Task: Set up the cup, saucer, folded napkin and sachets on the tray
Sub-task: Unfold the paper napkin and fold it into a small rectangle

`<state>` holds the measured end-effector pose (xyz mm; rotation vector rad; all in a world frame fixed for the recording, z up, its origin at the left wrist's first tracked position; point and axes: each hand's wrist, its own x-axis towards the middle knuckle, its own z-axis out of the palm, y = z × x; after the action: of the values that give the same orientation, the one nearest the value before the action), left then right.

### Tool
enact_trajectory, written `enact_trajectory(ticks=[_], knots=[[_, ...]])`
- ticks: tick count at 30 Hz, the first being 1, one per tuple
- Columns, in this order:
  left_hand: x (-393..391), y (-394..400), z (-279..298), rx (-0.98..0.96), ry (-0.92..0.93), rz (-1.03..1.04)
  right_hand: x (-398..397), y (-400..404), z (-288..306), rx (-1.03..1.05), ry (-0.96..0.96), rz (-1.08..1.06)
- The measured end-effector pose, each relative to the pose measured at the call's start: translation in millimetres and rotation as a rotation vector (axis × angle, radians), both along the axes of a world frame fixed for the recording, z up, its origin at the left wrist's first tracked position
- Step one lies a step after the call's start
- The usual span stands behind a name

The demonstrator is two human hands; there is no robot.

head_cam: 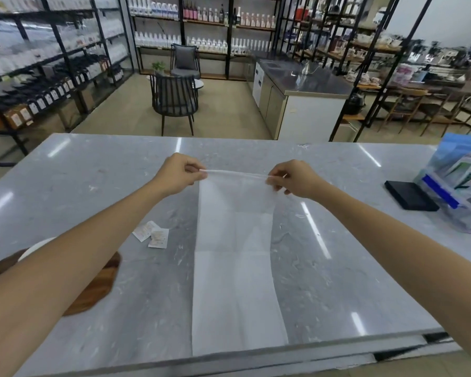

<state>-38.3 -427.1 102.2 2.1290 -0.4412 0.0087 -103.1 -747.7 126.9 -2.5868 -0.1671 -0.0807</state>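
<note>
We stood at a grey, marble-patterned stone tabletop (93,180) in a shop lined with black metal shelves of bottles and bags, two dark chairs on the floor beyond it. Our left hand (176,174) pinched the far left corner of a thin white paper napkin (235,268) between thumb and fingers, and our right hand (297,180) pinched the far right corner the same way. Between the two hands the napkin's far edge was lifted off the tabletop and drawn taut; the rest of the sheet lay opened out flat, running back toward us to the near edge of the tabletop, its fold creases showing. To the left of the napkin, apart from it, two small white sachets (151,235) lay on the stone, one overlapping the other. Further left, mostly hidden under our left forearm, sat a dark wooden tray (98,289) with the rim of a white saucer (34,247) showing on it. At the right end of the tabletop lay a flat black box (409,195) beside a clear plastic bag (457,191) of blue and printed packets.
</note>
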Motion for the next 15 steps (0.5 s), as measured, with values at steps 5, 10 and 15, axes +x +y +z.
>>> enact_trajectory(ticks=[5,10,15], knots=[[1,2,0,-0.007,0.023,-0.02,7,3,1,-0.212,-0.084,0.016],[-6,14,-7,0.013,-0.004,-0.049,3,7,0,-0.318,-0.146,0.055],[-11,21,-5,0.099,-0.106,-0.056,-3,15,7,-0.428,-0.161,0.132]])
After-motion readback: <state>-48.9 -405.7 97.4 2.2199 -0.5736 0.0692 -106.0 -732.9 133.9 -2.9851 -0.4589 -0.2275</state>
